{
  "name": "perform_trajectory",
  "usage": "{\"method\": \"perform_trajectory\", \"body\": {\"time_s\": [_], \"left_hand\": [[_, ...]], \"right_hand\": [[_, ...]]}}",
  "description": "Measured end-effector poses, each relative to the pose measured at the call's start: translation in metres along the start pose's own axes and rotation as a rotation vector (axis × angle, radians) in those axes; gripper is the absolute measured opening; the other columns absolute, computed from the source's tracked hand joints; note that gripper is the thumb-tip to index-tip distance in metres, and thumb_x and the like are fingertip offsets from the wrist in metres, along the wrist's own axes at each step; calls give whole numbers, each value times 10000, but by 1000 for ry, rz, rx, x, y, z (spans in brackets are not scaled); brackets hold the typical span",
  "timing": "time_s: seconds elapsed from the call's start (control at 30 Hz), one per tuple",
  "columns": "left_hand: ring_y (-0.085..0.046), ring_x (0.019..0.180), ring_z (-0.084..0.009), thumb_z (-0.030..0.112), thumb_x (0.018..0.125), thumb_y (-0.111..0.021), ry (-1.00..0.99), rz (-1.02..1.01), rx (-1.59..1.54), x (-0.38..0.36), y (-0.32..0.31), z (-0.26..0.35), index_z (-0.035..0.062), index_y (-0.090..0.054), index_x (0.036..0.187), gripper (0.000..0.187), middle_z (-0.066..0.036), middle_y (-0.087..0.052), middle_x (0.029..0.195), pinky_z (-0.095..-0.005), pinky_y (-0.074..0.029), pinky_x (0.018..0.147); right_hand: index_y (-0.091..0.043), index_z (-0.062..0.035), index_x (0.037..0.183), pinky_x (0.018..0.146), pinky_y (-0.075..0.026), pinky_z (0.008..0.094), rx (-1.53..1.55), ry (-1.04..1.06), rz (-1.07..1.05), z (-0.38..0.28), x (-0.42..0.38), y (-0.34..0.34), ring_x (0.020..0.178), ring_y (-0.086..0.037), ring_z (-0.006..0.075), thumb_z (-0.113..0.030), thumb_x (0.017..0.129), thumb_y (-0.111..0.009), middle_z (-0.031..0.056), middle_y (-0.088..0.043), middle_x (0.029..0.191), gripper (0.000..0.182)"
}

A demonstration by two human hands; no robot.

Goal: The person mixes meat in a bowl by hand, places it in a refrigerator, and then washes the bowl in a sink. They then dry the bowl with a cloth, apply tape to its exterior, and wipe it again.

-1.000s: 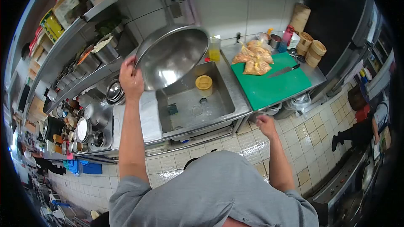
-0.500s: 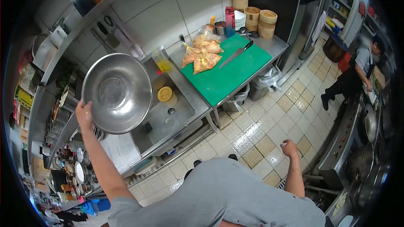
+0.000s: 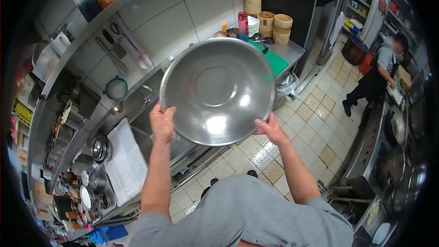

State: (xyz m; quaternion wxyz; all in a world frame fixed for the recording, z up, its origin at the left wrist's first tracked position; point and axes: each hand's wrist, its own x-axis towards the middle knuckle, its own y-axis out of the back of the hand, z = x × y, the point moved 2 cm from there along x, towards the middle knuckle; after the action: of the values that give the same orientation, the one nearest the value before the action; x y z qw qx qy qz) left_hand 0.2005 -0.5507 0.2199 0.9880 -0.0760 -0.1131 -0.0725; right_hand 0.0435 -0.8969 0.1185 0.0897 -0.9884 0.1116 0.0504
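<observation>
Pale lg-tile wall [image 3: 208, 9] at far side, steel shelf [image 3: 123, 0] above, steel bench [image 3: 297, 52] w/ sink [image 3: 141, 126] below. Fridge [image 3: 286, 7], dark, far R of bench. Floor [image 3: 315, 123]: cream + tan sq tiles, shiny, reflecting light. Stove [image 3: 366, 155] near R; open shelving [image 3: 361, 4] far R.

The person wears a light grey shirt [image 3: 256, 201] of plain, softly creased cloth. Both sleeves are short and the same grey, the left sleeve [image 3: 148, 224] and the right sleeve [image 3: 328, 215] ending loosely around the upper arms. Folds gather at the lower middle of the frame, beside a small opening at the bottom edge. Both forearms are bare, as are the left hand [image 3: 162, 123] and the right hand [image 3: 271, 130]. Two rounded black shoe tips, a left one [image 3: 214, 181] and a right one [image 3: 252, 173], show past the shirt's upper edge.
</observation>
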Motion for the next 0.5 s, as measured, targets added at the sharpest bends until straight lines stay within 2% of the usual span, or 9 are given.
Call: {"method": "perform_trajectory", "body": {"time_s": [0.03, 0.07, 0.13, 0.17, 0.23, 0.27, 0.33, 0.4, 0.5], "left_hand": [[-626, 892, -97, -22, 867, -620, 43, -45, -13, -7, -21, 1, 16, -654, 1170, 308, -5, -676, 1068, -276, -501, 829], [-632, 916, -109, 6, 880, -653, 84, -95, -27, -16, -44, 8, 23, -634, 1209, 329, -16, -678, 1086, -286, -505, 843], [-635, 1011, -159, 117, 902, -716, -1, -261, 164, -33, -81, 20, 39, -599, 1244, 370, -53, -681, 1135, -323, -505, 901], [-635, 1011, -159, 117, 902, -716, -2, -293, 151, -34, -85, 12, 39, -599, 1244, 370, -53, -681, 1135, -323, -505, 901], [-617, 1125, -212, 209, 909, -742, -221, -589, 582, -44, -96, -14, 49, -573, 1288, 446, -102, -670, 1196, -364, -486, 980], [-617, 1125, -212, 209, 909, -742, -236, -631, 560, -50, -95, -24, 49, -573, 1288, 446, -102, -670, 1196, -364, -486, 980], [-602, 1175, -235, 228, 900, -752, -412, -712, 691, -58, -86, -41, 45, -576, 1301, 475, -130, -656, 1227, -387, -465, 1028], [-607, 1177, -223, 227, 906, -745, 126, -825, 501, -69, -62, -69, 43, -591, 1305, 466, -125, -656, 1231, -376, -472, 1028], [-634, 1101, -217, 234, 920, -732, 280, -883, 496, -80, -26, -114, 34, -613, 1297, 443, -129, -672, 1214, -356, -507, 955]], "right_hand": [[-430, 13, 1429, 855, -584, 392, 225, -39, -40, -6, -7, 5, 1059, -677, 261, -256, 923, -727, 193, -615, 1296, 646], [-543, 16, 1323, 807, -592, 377, 237, -31, 53, 3, -13, 17, 990, -689, 247, -186, 914, -718, 131, -677, 1164, 488], [-604, 19, 1247, 812, -579, 362, 191, 41, 278, 1, -34, 54, 965, -687, 225, -130, 902, -701, 112, -701, 1101, 388], [-598, 28, 1246, 820, -567, 351, 118, 98, 313, 9, -42, 86, 957, -682, 211, -108, 896, -685, 107, -704, 1091, 385], [-581, 42, 1251, 845, -543, 334, -82, 178, 445, 32, -62, 172, 949, -674, 193, -61, 878, -651, 103, -709, 1069, 393], [-570, 49, 1258, 862, -531, 326, -209, 197, 540, 34, -75, 206, 949, -670, 189, -37, 867, -634, 103, -713, 1057, 405], [-562, 50, 1262, 876, -526, 329, -285, 244, 758, -10, -111, 224, 957, -669, 194, -22, 858, -622, 107, -711, 1063, 414], [-546, 54, 1276, 901, -518, 338, -369, 353, 971, -48, -141, 249, 976, -669, 209, -6, 853, -604, 118, -705, 1081, 432], [-490, 49, 1332, 917, -519, 343, -346, 443, 1063, -129, -191, 256, 982, -671, 224, -10, 881, -592, 126, -673, 1160, 467]]}}
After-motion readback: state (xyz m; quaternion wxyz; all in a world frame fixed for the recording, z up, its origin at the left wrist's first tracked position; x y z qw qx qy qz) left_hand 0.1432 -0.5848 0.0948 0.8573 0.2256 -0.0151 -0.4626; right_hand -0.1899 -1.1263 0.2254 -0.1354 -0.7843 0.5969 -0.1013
